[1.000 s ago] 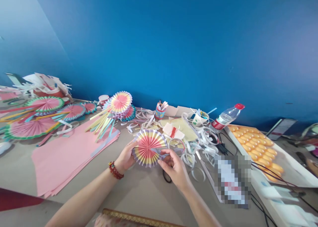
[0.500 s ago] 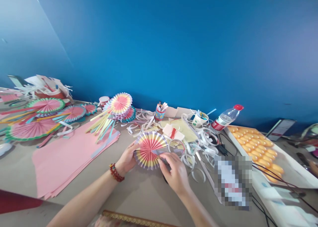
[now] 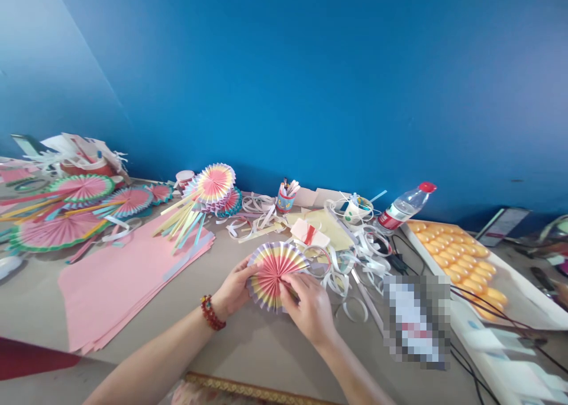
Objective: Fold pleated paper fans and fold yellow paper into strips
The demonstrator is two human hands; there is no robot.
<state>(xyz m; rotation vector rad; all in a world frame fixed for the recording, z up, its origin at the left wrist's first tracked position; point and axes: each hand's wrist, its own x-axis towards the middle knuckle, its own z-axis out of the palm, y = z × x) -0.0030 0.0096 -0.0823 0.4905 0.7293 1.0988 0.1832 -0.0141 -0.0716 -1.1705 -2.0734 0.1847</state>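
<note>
Tabletop [image 3: 257, 357] cluttered beyond the hands. White paper strips [image 3: 375, 267] are curling in a tangle to the right; a thin ring [image 3: 329, 263] is lying just beside the work, crowding its right edge. A pen cup [image 3: 286, 201] is standing farther back, a red-capped bottle [image 3: 406, 207] leaning toward the wall. Pink sheets [image 3: 119, 287] are spreading at left, finished rosettes [image 3: 216, 182] overlapping their far end.

Pleated paper rosette [image 3: 268, 269]: hanging between the hands, just above the tabletop. Face is tilting up toward the wearer; pleats are radiating from the centre; roughly round, showing no clear long axis. Left hand [image 3: 235, 290]: grip pinching the left rim. Right hand [image 3: 310, 307]: grip pinching pleats near the centre, covering the lower right.
</note>
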